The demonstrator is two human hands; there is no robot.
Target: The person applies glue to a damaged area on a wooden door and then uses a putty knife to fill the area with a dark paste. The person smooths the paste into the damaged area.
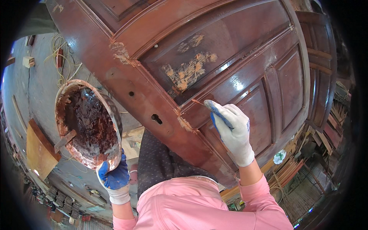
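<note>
left of the brown panelled door [230,65]: left hand [114,177] clamped on rim of putty-filled bowl [88,122]. on the door's moulding: right hand [233,128] closed, fingertip pressing putty in.

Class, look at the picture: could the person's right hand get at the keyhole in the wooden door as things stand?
Probably yes: the right hand already rests on the door, and the keyhole lies just to its left with nothing covering it.

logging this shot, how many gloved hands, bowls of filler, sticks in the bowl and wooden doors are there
gloved hands: 2, left hand, right hand
bowl of brown filler: 1
stick in the bowl: 1
wooden doors: 2, panelled door, second door
total: 6
</note>
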